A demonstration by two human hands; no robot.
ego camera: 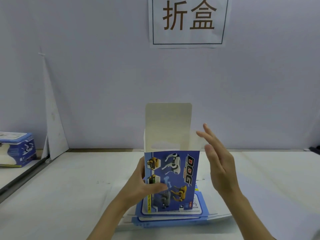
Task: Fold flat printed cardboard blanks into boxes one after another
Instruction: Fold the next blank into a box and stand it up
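Our left hand (138,186) grips the upright box (173,179) by its left edge, top flap (168,125) standing open, over the blank stack (173,220) on the counter (69,196). Right hand (218,160) flat, fingers straight, beside it, holding nothing.

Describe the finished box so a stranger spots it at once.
From the wall sign with two big characters, drop to the white table, then far left. Past the leaning white board sits a closed blue box; the other box stands open in the left hand.
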